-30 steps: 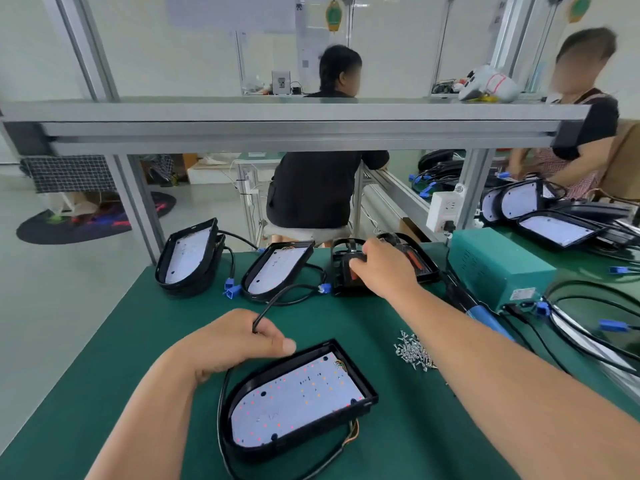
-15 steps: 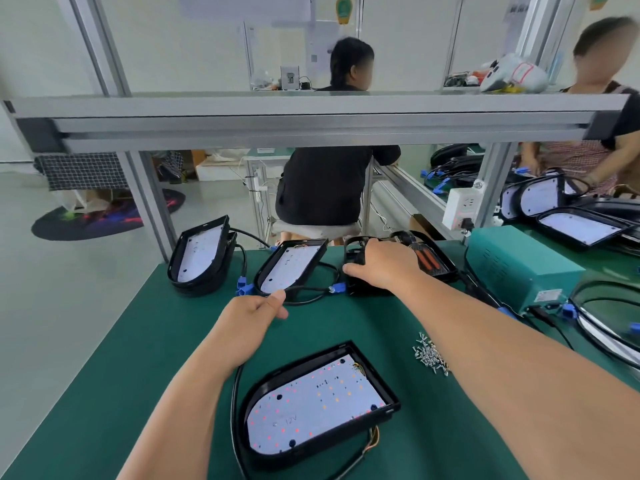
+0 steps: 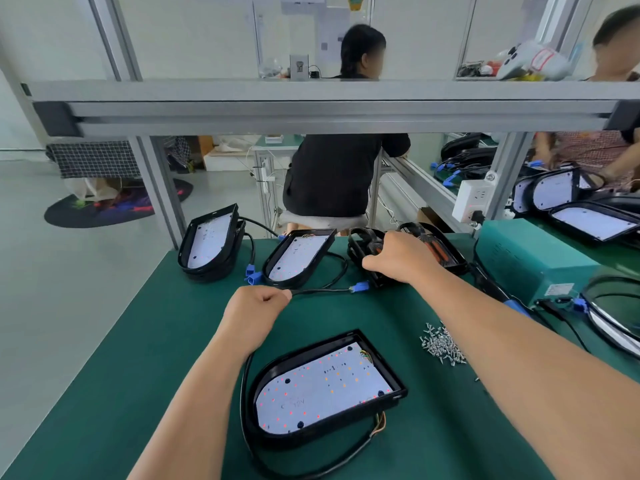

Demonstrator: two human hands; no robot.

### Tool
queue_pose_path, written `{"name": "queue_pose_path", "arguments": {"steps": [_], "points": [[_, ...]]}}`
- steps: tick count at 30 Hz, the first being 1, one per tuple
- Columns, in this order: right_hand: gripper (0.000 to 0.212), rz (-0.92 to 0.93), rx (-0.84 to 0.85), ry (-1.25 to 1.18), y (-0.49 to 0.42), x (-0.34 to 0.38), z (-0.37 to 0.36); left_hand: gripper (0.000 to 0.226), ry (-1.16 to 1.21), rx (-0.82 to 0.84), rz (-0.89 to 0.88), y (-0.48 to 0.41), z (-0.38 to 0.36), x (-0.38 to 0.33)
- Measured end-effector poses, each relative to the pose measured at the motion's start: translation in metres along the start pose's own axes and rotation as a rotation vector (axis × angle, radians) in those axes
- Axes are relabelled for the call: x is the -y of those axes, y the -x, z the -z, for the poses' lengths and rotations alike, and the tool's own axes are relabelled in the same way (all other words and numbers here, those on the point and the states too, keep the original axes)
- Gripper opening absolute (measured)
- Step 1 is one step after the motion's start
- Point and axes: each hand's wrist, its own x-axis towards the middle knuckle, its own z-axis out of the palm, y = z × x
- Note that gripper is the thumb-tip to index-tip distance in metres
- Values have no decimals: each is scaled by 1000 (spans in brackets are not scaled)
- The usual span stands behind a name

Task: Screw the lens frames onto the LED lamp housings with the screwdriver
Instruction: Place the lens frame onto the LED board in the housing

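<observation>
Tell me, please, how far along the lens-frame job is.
Done: nothing yet; the near lamp housing and two rear housings show bare LED boards. In hand: the left hand grips the cable, and the right hand grips the lens frame stack. Left: seat a frame, drive the screws; the screwdriver lies untouched.

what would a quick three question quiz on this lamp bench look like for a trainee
1. Fill in: the loose screws lie to the ___ of the nearest lamp housing.
2. The right hand is on: A the loose screws, B the stack of lens frames, C the nearest lamp housing.
3. True or false: the left hand grips the black cable.
Key: 1 right; 2 B; 3 true.
</observation>
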Motion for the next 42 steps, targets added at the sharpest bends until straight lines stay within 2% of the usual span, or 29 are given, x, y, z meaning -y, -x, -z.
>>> {"name": "queue_pose_path", "arguments": {"steps": [3,5,7,9,13,17,20,22,25,26,29,30,32,38,42], "points": [[45,5,-7,-105,8,-16,-2,33,-63,13,-25,0,-2,-1],[67,18,-2,-174,12,-22,-1,27,-97,15,-39,1,-3,-2],[80,29,10,-231,15,-23,1,34,-120,2,-42,1,-3,-2],[75,45,21,-245,15,-23,1,38,-141,-4,-44,1,-3,-2],[88,23,48,-178,18,-20,-1,44,-148,-2,-41,0,-3,0],[82,12,41,-173,21,-13,1,35,-156,11,-48,1,-3,-1],[73,4,1,-314,21,-12,-1,28,-149,27,-50,1,-2,-1],[56,7,-22,-380,20,-16,-1,34,-154,37,-53,1,-2,-1],[41,2,-24,-417,17,-23,-2,47,-177,36,-77,0,-3,0],[39,15,-9,-400,18,-24,-3,46,-182,38,-83,0,-4,0],[79,28,48,-320,16,-26,-5,48,-186,45,-102,1,-3,0],[83,29,36,-299,15,-25,-6,49,-190,46,-110,2,-3,-1],[78,19,10,-271,14,-23,-7,50,-196,45,-122,3,-3,-2],[40,4,-142,-71,8,-10,-6,50,-197,45,-111,3,-3,-2],[36,54,-123,88,3,0,0,51,-204,39,-105,2,-4,-2]]}}
